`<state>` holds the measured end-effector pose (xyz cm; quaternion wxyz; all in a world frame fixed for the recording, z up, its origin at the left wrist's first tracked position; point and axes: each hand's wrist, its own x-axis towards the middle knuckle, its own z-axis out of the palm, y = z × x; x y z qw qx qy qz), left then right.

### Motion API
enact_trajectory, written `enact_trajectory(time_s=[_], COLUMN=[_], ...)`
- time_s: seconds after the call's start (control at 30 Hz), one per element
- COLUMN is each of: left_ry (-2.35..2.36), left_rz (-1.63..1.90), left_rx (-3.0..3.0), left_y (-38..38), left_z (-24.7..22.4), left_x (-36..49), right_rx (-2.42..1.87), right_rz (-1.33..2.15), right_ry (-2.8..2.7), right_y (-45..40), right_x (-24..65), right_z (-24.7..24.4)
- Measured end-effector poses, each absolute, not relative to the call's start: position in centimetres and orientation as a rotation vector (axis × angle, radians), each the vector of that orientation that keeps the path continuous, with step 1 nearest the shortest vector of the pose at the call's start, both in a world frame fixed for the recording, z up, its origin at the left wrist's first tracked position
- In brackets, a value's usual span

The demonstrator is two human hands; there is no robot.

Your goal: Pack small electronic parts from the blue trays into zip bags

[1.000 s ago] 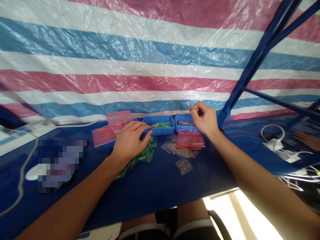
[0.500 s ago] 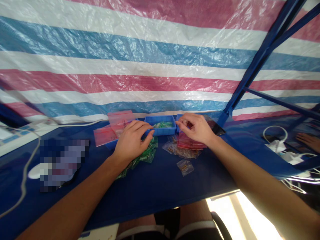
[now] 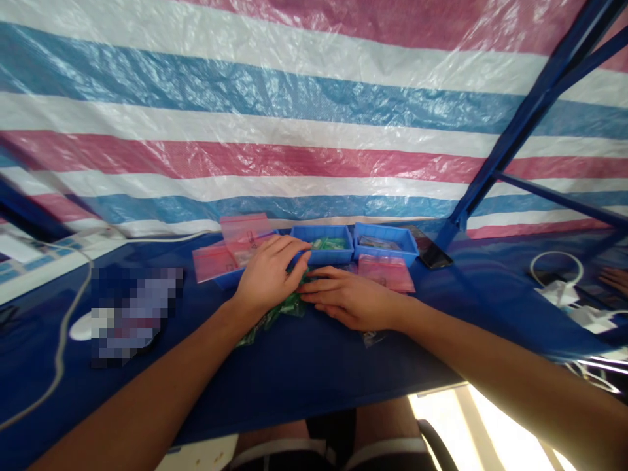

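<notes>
My left hand (image 3: pixel 272 271) is over a pile of green packets (image 3: pixel 292 306), thumb and fingers apart, in front of the middle blue bin (image 3: pixel 322 256), which holds more green packets. My right hand (image 3: pixel 353 298) lies palm down beside it, fingers stretched toward the pile. Behind the right hand, a stack of pink bags (image 3: pixel 386 271) leans by the right blue bin (image 3: pixel 387 241), which has clear packets inside. More pink bags (image 3: pixel 213 261) rest on the left bin, partly behind my left hand. Part of a small clear packet (image 3: pixel 374 338) shows below my right wrist.
A black phone (image 3: pixel 436 256) lies right of the bins. White cables and adapters (image 3: pixel 559 293) are at the far right, near another person's hand (image 3: pixel 615 278). On the left are a white cable (image 3: pixel 59 347) and a blurred-out object (image 3: pixel 140 317). A striped sheet (image 3: pixel 294 157) hangs behind.
My right hand has moved down and left from above the pink bags and its fingers have opened out. The right bin's contents now show. My left hand has stayed over the green pile.
</notes>
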<state>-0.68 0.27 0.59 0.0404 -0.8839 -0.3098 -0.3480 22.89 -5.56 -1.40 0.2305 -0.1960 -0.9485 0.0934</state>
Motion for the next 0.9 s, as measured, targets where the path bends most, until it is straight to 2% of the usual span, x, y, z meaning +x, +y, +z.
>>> enact_trajectory(time_s=[0.3, 0.53, 0.7, 0.9], left_ry=[-0.950, -0.787, -0.827, -0.825], left_rz=[-1.090, -1.245, -1.159, -1.125], left_rx=[-2.721, -2.839, -2.744, -2.759], left_y=[0.3, -0.4, -0.9, -1.3], left_z=[0.5, 1.0, 0.6, 0.3], left_x=[-0.4, -0.7, -0.3, 0.0], right_rx=[-0.549, -0.703, -0.855, -0.782], right_rz=[0.282, 0.593, 0.906, 1.164], right_ry=[-2.557, -2.007, -1.531, -1.456], right_y=[-5.7, -4.7, -3.3, -3.5], right_x=[22.8, 24.3, 25.0, 24.6], right_z=[-1.2, 0.0, -0.3, -0.5])
